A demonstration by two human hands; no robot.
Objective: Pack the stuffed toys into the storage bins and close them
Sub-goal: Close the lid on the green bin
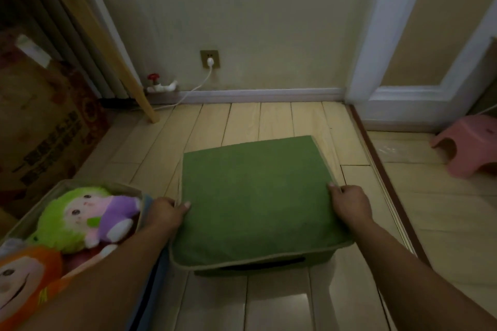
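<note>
Green storage bin [262,267] on wooden floor [242,123], centre of view, green lid [255,196] laid on top, dark handle slot visible on near wall. Lid slightly askew, near edge overhanging bin front.

Left hand [165,213] at lid's left edge, thumb on top surface, fingers [161,203] curled down over the side, clamped on lid edge. Left forearm extended diagonally from lower left, crossing over second bin.

Right hand [351,203] at lid's right edge, thumb tip on top near the rim, fingers [355,192] bent down over the side, gripping lid edge. Right forearm reaching in from lower right, wrist roughly straight.

Second bin [80,187], beige, open, at lower left just beside green bin. Holds green-haired doll [80,215] with purple body lying on top, orange plush [24,277] with smiling face nearer the camera, partly cut by frame edge.

Cardboard box [45,126] at left against radiator. Wall socket [210,58] with white plug and cable on far wall. Red valve [153,78] low on wall near wooden leg. Pink stool [469,144] on floor at right, well apart from bins.
</note>
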